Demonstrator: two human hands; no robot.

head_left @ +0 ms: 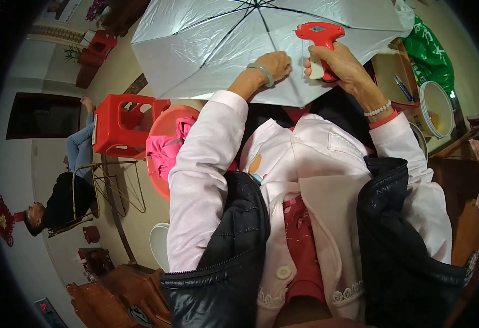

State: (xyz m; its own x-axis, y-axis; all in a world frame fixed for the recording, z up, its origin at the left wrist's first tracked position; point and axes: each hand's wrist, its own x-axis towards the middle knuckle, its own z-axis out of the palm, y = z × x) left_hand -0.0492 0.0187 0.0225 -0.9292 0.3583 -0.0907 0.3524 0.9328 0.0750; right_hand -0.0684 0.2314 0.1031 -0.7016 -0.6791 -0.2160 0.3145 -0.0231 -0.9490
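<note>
An opened silver-grey umbrella [217,41] spreads out in front of me, its dark ribs running to the hub at the top edge of the view. My left hand [275,64], with a pale green bangle at the wrist, is closed on the umbrella fabric beside a rib; the fingertips are partly hidden. In my right hand [340,63] is a red and white tagging gun [320,34], gripped by its handle, its front pointing left over the fabric. A beaded bracelet circles that wrist. The gun's needle is too fine to make out clearly.
Left of me stand a red plastic stool [116,126] and a red basin [160,183] with pink cloth [165,147]. To the right are a white tub [436,109], blue-handled snips [403,87] and a green bag [428,54]. Farther left a person [67,191] sits on a chair.
</note>
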